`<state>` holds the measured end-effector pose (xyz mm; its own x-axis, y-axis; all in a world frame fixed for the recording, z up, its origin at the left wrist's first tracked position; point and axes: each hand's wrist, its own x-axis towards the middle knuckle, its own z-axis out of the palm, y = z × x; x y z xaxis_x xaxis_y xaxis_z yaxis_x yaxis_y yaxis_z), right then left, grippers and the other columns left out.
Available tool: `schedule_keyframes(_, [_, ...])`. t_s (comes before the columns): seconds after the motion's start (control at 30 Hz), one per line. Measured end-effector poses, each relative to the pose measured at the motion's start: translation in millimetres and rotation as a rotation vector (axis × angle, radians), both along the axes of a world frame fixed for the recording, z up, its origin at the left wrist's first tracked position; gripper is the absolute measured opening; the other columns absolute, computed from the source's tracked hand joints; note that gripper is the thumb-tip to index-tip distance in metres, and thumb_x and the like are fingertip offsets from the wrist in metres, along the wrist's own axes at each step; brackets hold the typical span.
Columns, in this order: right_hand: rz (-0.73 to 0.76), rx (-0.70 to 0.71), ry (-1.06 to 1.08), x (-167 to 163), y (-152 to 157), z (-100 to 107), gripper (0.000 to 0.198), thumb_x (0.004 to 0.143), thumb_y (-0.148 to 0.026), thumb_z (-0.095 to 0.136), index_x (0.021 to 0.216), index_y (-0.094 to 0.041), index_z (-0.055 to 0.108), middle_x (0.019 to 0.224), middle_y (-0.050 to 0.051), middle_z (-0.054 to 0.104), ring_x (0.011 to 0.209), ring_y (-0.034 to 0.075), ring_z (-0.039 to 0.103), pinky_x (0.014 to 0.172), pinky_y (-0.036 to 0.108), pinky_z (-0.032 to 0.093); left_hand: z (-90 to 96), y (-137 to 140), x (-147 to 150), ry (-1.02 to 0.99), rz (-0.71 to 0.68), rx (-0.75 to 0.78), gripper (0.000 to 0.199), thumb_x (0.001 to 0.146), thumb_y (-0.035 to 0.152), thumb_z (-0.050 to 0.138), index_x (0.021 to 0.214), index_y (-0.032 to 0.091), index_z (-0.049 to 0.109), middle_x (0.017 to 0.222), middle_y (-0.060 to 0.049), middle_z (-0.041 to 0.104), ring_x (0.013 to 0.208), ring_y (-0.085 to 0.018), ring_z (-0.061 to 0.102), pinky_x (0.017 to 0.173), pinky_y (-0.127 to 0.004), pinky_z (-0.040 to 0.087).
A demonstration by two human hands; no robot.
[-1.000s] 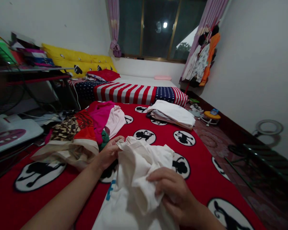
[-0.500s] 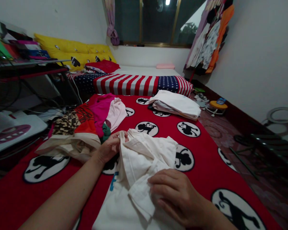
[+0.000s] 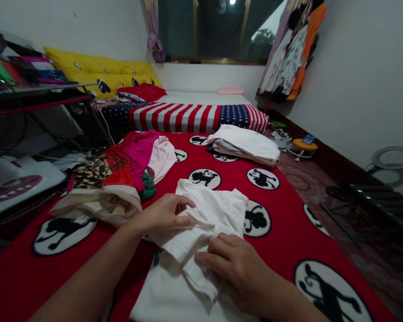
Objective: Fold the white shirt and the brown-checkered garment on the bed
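Note:
A white T-shirt [image 3: 218, 201] lies partly folded and creased on the red blanket [image 3: 289, 232] in front of me. A sleeve and side are turned inward over its middle, and a bit of blue print shows at the left. My left hand [image 3: 169, 213] is at the shirt's left side, with the folded-over cloth between thumb and fingers. Lower and to the right, my right hand [image 3: 238, 270] rests on the turned-in sleeve, its fingers loosely bent and slightly apart. The undersides of its fingertips are hidden.
Mixed clothes [image 3: 121, 174] lie heaped at the left. A folded white stack [image 3: 245, 143] sits at the far right of the blanket. Beyond is a bed with a striped cover [image 3: 181, 117]. A cluttered desk [image 3: 40, 96] stands left, an orange stool [image 3: 304, 144] right.
My left hand has moved right and slightly down, bringing the shirt's left edge over its middle and covering most of the blue print. My right hand has shifted slightly left, fingers more bent.

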<state>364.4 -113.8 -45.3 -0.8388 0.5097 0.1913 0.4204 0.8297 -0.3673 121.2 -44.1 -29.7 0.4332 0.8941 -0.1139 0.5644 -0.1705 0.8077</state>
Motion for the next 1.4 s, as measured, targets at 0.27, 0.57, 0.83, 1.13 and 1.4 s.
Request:
schedule_keyframes(0.27, [0.016,-0.179,0.346,5,-3,-3,0.027,0.063,-0.003,0.049,0.083,-0.02,0.05,0.102,0.006,0.058,0.085,0.017,0.054,0.069,0.027,0.04,14.6,-13,14,-0.252,-0.027,-0.004,0.034,0.066,0.016,0.067,0.099,0.017,0.058,0.089,-0.001,0.063,0.079,-0.016,0.058,0.067,-0.022,0.044])
schedule_keyframes(0.57, [-0.453,-0.283,1.24,22,8,-16,0.007,0.08,-0.017,0.059,0.08,-0.021,0.054,0.1,0.007,0.059,0.089,0.02,0.055,0.075,0.031,0.043,43.6,-49,30,0.252,-0.433,0.063,0.031,0.07,0.017,0.07,0.101,0.023,0.067,0.094,0.0,0.067,0.086,-0.018,0.06,0.074,-0.023,0.041])
schedule_keyframes(0.83, [-0.5,-0.192,1.296,14,7,-11,0.014,0.077,-0.015,0.065,0.086,-0.021,0.058,0.097,0.006,0.059,0.092,0.02,0.057,0.079,0.032,0.045,41.8,-76,44,0.548,-0.338,0.224,0.038,0.069,0.031,0.075,0.101,0.024,0.057,0.1,-0.003,0.06,0.084,-0.023,0.058,0.066,-0.029,0.041])
schedule_keyframes(1.13, [-0.5,-0.129,1.274,13,6,-9,0.011,0.08,-0.017,0.064,0.088,-0.021,0.057,0.097,0.007,0.06,0.091,0.02,0.057,0.078,0.031,0.046,29.6,-57,38,0.215,-0.181,0.233,0.04,0.063,0.003,0.05,0.094,0.023,0.065,0.09,0.0,0.067,0.084,-0.018,0.061,0.072,-0.025,0.041])
schedule_keyframes(1.4, [-0.655,-0.223,1.286,18,10,-11,0.012,0.081,-0.027,0.066,0.089,-0.022,0.06,0.095,0.005,0.062,0.089,0.019,0.059,0.075,0.028,0.047,57.9,-57,33,-0.073,-0.037,0.356,0.029,0.065,-0.002,0.046,0.078,0.018,0.062,0.088,-0.001,0.066,0.081,-0.015,0.06,0.068,-0.021,0.042])
